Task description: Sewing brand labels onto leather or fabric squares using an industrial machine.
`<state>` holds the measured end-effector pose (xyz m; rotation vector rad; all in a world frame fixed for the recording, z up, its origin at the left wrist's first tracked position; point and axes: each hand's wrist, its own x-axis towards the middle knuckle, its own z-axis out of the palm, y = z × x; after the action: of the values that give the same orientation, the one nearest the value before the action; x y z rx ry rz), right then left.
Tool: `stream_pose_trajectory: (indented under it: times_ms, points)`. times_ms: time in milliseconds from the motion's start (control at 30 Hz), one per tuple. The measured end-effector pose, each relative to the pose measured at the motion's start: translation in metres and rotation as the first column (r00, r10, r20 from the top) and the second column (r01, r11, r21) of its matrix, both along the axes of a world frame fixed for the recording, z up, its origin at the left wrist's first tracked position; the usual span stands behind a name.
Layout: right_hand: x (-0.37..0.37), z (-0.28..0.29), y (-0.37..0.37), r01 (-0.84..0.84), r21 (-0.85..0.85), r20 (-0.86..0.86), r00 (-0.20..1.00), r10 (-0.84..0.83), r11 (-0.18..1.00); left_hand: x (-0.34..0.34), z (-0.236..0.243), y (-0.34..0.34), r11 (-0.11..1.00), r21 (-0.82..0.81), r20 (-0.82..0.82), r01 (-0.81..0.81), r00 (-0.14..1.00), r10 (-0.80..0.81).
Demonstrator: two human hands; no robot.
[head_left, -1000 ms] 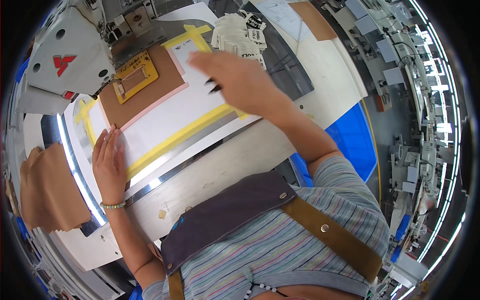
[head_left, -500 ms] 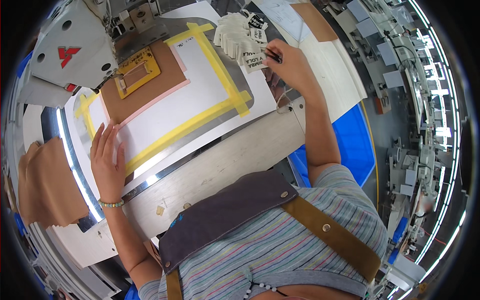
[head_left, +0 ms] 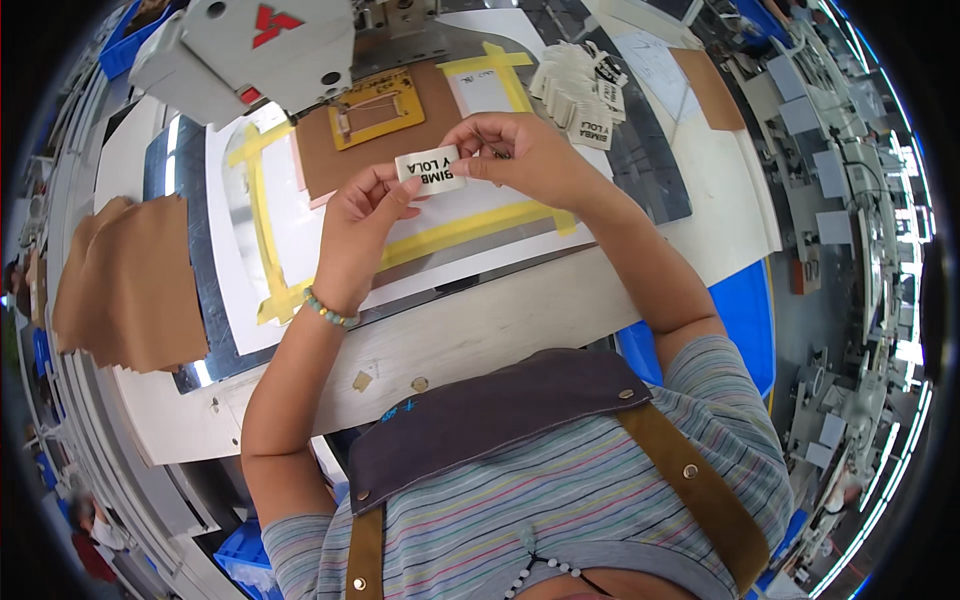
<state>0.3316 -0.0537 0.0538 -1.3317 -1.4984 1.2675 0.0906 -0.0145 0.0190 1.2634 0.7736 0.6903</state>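
A small white fabric label (head_left: 430,170) with black lettering is held up over the machine's work area. My left hand (head_left: 357,225) pinches its left end between thumb and fingers. At the other end, my right hand (head_left: 535,160) grips the label and also has a slim dark tool, perhaps tweezers, tucked in its fingers. Beyond the hands lies a brown sheet (head_left: 315,155) with pink edging, on white paper bordered by yellow tape (head_left: 475,222). A yellow template (head_left: 385,122) with a slot rests on the brown sheet. A pile of similar labels (head_left: 570,90) sits to the right.
The white sewing machine head (head_left: 260,55) overhangs the far left. Brown cut pieces (head_left: 135,285) are stacked at the left. A blue bin (head_left: 735,310) stands below the table's right side. Another brown piece (head_left: 708,90) lies far right beside a drawing on paper.
My right hand has brought a label from the pile leftward over the work area. My left hand has lifted off the paper's left side and taken the label's other end. The view has shifted.
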Motion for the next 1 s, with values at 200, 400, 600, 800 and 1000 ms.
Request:
stream_pose_trajectory:
  times_ms: [200,400,600,800,1000]
  points:
    - [-0.021,-0.004,0.008,-0.008,-0.001,0.09,0.996,0.008,1.0,-0.019,-0.008,-0.004,0.986,-0.087,0.008,-0.145,0.989,0.147]
    - [-0.018,-0.03,0.036,-0.04,-0.019,0.287,0.957,0.044,0.999,-0.035,-0.02,0.007,0.986,-0.126,0.032,-0.111,0.993,0.116]
    - [-0.014,-0.045,0.111,0.04,0.232,0.278,0.955,-0.106,0.972,-0.043,-0.003,0.042,0.808,0.585,-0.353,-0.068,0.876,0.329]
    - [-0.024,-0.038,0.149,0.016,0.202,0.476,0.872,-0.113,0.979,-0.044,-0.006,0.076,0.229,0.919,-0.389,0.322,0.836,0.386]
    - [-0.027,-0.049,0.153,0.038,0.356,0.44,0.875,-0.204,0.934,-0.037,-0.022,0.09,0.226,0.878,-0.478,0.421,0.784,0.396]
